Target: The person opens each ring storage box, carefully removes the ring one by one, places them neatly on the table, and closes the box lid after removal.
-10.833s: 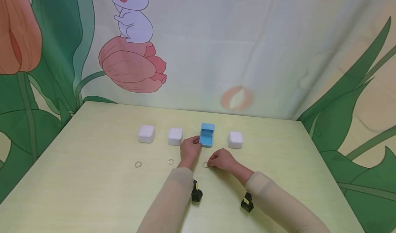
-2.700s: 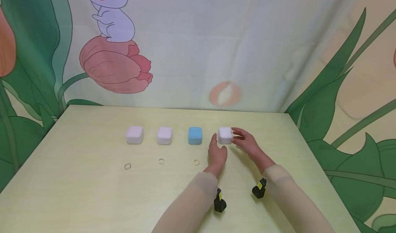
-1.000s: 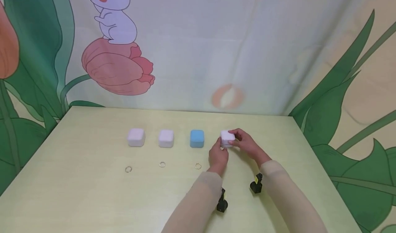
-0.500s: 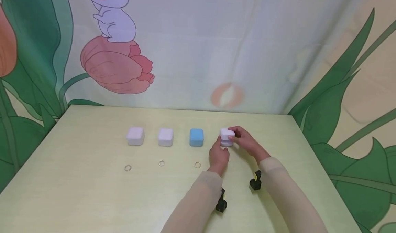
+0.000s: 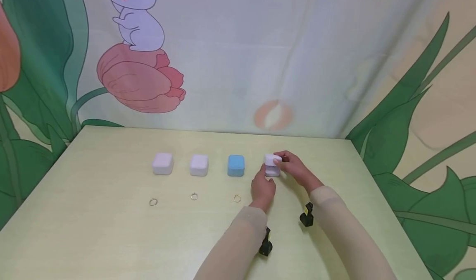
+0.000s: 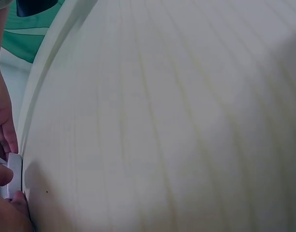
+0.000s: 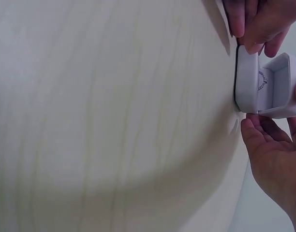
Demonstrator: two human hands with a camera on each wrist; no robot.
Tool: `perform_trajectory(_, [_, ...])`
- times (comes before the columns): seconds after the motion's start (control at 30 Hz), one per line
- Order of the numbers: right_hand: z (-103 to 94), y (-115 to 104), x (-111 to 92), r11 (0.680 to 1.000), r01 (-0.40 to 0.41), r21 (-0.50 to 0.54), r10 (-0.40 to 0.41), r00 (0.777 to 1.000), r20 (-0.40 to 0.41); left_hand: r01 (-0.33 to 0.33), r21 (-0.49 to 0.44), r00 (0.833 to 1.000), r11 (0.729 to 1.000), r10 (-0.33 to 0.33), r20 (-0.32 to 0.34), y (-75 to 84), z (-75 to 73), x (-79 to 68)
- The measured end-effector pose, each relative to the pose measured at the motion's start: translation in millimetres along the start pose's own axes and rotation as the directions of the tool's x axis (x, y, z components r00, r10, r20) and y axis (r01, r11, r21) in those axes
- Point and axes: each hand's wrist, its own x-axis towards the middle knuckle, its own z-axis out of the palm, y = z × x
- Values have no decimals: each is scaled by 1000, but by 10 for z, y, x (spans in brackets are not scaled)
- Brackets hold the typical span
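At the right end of a row stands a white ring box (image 5: 272, 171), its lid partly raised. My left hand (image 5: 263, 190) holds the base from the left and front, while my right hand (image 5: 294, 168) pinches the lid with the thumb in front. The right wrist view looks into the box (image 7: 247, 79) from the side, where dark curved print shows on the pale lining. Only part of the white box (image 6: 15, 174) appears at the edge of the left wrist view, between fingers. A gold ring (image 5: 237, 198) lies on the table, left of my left wrist.
Left of the open box stand a closed blue ring box (image 5: 236, 165) and two closed pale lilac ones, a middle box (image 5: 198, 165) and a far-left box (image 5: 163, 163). Two more rings, a silver one (image 5: 194, 196) and another (image 5: 153, 202), lie on the pale wooden table (image 5: 111, 230).
Earlier the blue box was open and a hand touched the gold ring; now that box is closed. Both hands moved right to the white box, and its lid has risen under my right hand.
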Motion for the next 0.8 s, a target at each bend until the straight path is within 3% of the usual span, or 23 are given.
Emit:
perform_trajectory(0.47, [-23, -118, 25, 997, -66, 31, 66, 998, 6, -13, 20, 999, 1000, 14, -28, -9, 6, 16])
perform_trajectory(0.67, [13, -139, 112, 993, -117, 13, 118, 992, -51, -34, 40, 994, 999, 38, -99, -29, 10, 42])
perform_trajectory(0.8, [61, -150, 146, 991, -126, 48, 129, 989, -67, -7, 33, 994, 999, 10, -108, -24, 5, 48])
